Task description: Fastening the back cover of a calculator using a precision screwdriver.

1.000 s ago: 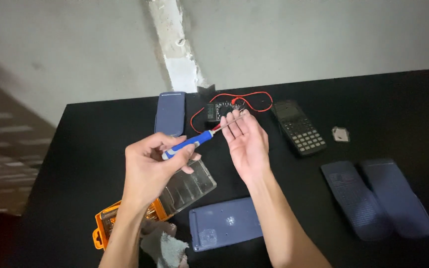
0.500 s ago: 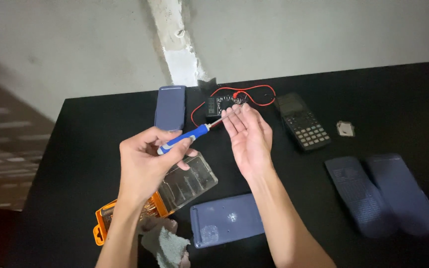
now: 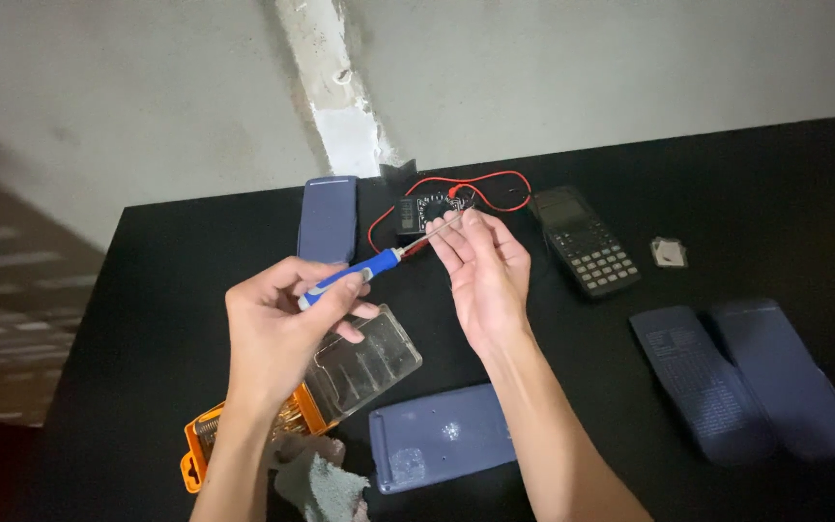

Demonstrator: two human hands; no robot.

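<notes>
The left hand point(image 3: 277, 333) is raised above the black worktop point(image 3: 147, 290), its fingers point(image 3: 335, 290) closed around the blue handle of a small screwdriver point(image 3: 379, 263). The thin metal shaft slants up and to the right, and its tip reaches the fingertips of the right hand point(image 3: 483, 275). That hand is held palm up with its fingers point(image 3: 446, 253) gathered loosely at the tip; it probably pinches the tip or a tiny bit, but the view is too small to tell which, so whether these fingers grip anything stays unclear.

Below the left hand lies an orange bit case point(image 3: 244, 430) with its clear lid point(image 3: 364, 358) swung open, and a grey cloth point(image 3: 316, 478) sits just beside the case at the near edge. A blue rectangular cover point(image 3: 442, 435) lies flat near the right forearm. Further back, behind the hands, a small black circuit board point(image 3: 422, 211) rests with a red wire point(image 3: 480, 179) looping around it. A narrow blue cover point(image 3: 329, 217) lies to the left of the board, and a dark calculator point(image 3: 587, 242) lies to its right. A small pale piece point(image 3: 669, 253) sits beyond the calculator. Two long dark blue shells point(image 3: 741, 377) lie side by side, touching, at the right of the worktop, well apart from the hands.
</notes>
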